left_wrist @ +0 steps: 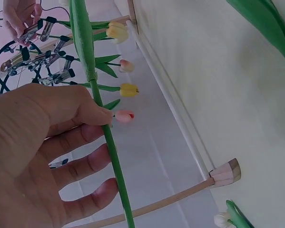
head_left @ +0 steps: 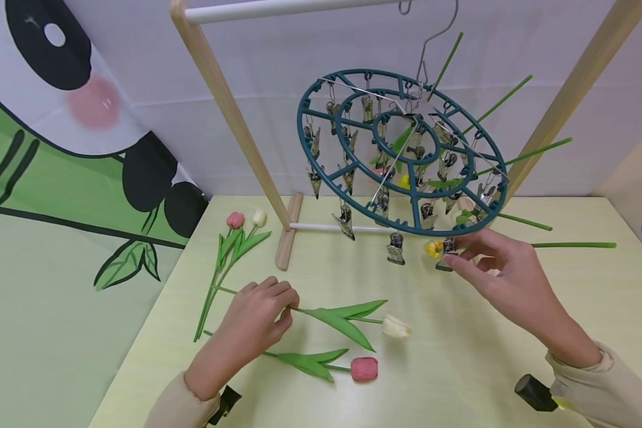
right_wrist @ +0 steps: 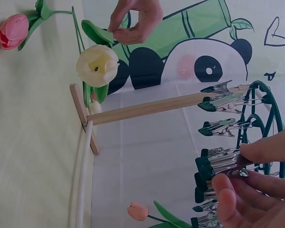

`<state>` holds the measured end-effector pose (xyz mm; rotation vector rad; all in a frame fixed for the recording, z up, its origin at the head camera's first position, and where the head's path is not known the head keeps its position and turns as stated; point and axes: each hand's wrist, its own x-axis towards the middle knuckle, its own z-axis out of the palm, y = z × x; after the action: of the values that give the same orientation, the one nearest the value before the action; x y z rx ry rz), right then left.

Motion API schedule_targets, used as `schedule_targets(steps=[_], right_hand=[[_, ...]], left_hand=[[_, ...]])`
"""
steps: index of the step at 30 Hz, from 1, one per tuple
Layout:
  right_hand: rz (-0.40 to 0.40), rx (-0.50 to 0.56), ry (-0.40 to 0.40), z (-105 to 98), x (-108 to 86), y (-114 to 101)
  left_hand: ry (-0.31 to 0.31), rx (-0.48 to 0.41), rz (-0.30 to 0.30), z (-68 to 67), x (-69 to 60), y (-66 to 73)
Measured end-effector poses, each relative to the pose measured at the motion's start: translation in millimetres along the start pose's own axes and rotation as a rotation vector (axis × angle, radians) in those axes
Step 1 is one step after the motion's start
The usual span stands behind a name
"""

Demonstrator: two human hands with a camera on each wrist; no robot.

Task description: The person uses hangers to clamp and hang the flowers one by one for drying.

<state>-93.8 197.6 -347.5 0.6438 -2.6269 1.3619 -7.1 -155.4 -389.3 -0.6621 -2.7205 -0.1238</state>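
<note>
My left hand (head_left: 257, 315) pinches the green stem of an artificial white tulip (head_left: 396, 326) between thumb and index finger. Its flower points right, above the table. In the left wrist view the other fingers lie alongside the stem (left_wrist: 114, 159). My right hand (head_left: 505, 279) pinches a metal clip (right_wrist: 223, 164) hanging from the near rim of a round dark-green clip hanger (head_left: 301, 125). Several tulips hang in clips on the hanger's right side, among them a yellow tulip (left_wrist: 129, 90). A pink tulip (head_left: 364, 369) lies on the table below the white one.
A wooden stand with a left post (head_left: 230, 107) and a white top bar (head_left: 278, 8) carries the hanger by its hook. Another pink tulip (head_left: 235, 220) and white tulip (head_left: 259, 218) lie at the table's left. Green stems (head_left: 575, 245) stick out to the right.
</note>
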Motion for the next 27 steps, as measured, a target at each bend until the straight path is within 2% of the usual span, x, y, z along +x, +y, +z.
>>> schedule_targets(steps=[10, 16, 22, 27], right_hand=[[0.004, 0.005, 0.013, 0, -1.0, 0], [0.001, 0.004, 0.029, 0, -3.0, 0], [-0.039, -0.002, 0.086, -1, -8.9, -5], [-0.082, 0.014, 0.174, 0, -15.2, -10]], left_hand=[[0.05, 0.06, 0.037, -12.1, 11.8, 8.8], [0.082, 0.113, 0.079, -19.9, 17.2, 15.9], [0.095, 0.127, 0.123, -25.3, 22.0, 21.0], [0.085, 0.08, 0.14, -30.1, 25.0, 24.7]])
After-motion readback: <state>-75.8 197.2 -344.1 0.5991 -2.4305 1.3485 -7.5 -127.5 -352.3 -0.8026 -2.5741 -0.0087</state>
